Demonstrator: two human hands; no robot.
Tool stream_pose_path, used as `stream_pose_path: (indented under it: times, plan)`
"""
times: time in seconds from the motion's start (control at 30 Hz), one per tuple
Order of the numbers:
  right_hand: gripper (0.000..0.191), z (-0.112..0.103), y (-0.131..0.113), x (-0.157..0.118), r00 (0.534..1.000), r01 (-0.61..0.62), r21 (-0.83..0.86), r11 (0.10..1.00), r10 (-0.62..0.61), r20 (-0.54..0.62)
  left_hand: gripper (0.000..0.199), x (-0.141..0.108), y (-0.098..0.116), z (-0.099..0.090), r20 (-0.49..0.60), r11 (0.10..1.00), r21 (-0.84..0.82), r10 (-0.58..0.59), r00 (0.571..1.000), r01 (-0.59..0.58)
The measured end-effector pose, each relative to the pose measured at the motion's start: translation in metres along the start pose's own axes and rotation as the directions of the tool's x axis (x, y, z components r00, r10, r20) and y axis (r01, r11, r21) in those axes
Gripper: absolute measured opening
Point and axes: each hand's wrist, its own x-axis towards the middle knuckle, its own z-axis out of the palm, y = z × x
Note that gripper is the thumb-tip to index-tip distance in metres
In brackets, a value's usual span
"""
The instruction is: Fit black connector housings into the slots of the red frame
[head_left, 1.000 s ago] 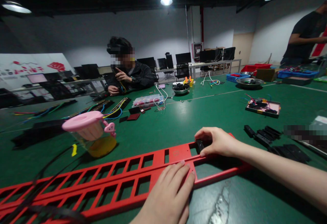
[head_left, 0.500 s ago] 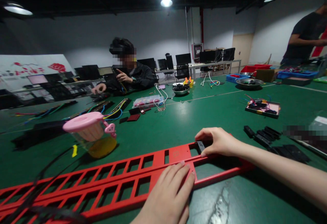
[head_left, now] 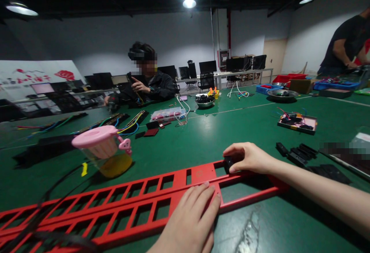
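A long red slotted frame (head_left: 206, 171) lies across the green table, running from the left edge to below my right hand. My left hand (head_left: 194, 216) rests flat on its near side, fingers stretched out and holding nothing. At the frame's right end, my right hand (head_left: 245, 158) grips a small black block (head_left: 228, 163) between thumb and fingers, over the large opening on the far side. Part of the block is hidden by the fingers. More black blocks (head_left: 297, 156) lie to the right, beyond my right forearm.
A pink-lidded cup (head_left: 100, 141) with yellow liquid stands behind the frame, near black cables (head_left: 47, 191). Farther back are a clear parts box (head_left: 166, 114), a metal bowl (head_left: 204, 101) and a tray of wired parts (head_left: 297, 121). A co-worker (head_left: 153, 79) sits opposite; another person stands far right.
The black block has turned in my right hand, showing a darker face and less of its grey one. My left hand and the red frame stay in place.
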Motion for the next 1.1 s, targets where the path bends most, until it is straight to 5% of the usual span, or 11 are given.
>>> stream_pose_path:
  times: [1.1]
  plan:
    - [0.048,0.0077,-0.0026,0.0009,0.998,-0.058,-0.067,0.996,0.056,-0.040,0.057,0.0038,0.0038,-0.0018,0.021,0.995,-0.096,-0.037,0.999,0.039]
